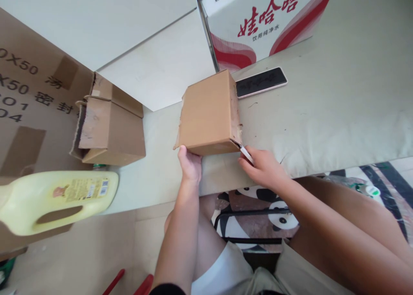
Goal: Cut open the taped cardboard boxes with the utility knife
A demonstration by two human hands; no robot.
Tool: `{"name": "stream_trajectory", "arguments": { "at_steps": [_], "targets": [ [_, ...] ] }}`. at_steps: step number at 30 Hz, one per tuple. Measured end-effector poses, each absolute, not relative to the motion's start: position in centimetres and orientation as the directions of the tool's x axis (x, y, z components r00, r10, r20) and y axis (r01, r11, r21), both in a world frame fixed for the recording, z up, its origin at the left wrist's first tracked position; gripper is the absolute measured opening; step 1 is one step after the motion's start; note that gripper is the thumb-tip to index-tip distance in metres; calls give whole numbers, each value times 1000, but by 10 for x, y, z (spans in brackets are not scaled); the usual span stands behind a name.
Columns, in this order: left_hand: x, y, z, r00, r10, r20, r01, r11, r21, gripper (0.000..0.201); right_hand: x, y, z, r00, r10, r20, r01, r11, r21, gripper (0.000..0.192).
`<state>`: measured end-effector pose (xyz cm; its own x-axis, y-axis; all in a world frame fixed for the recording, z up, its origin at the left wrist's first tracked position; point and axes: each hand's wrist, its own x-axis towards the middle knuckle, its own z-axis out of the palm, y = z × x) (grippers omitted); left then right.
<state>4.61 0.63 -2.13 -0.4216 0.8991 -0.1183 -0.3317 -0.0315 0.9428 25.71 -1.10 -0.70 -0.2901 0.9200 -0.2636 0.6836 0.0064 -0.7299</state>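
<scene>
A small brown cardboard box rests on the pale cloth-covered surface, its side edges torn and rough. My left hand grips its near left corner, thumb against the front edge and the other fingers mostly hidden below. In my right hand is a utility knife with a white handle. Its tip meets the box at the near right corner, where the cardboard edge is slit; how deep the blade sits is hidden. Behind the box, partly covered by it, lies a phone with a dark screen.
A white and red carton stands at the back. On the left are an opened cardboard box, a large printed carton and a pale yellow jug. White panels rise behind. Below is a panda-patterned seat.
</scene>
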Motion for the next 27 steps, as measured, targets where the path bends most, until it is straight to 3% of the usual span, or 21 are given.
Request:
{"name": "stream_trajectory", "arguments": {
  "at_steps": [27],
  "targets": [
    [45, 6, -25, -438, 891, -124, -331, -32, 943, 72, 257, -12, -7, -290, 923, -254, 688, 17, -725, 18]
  ]
}}
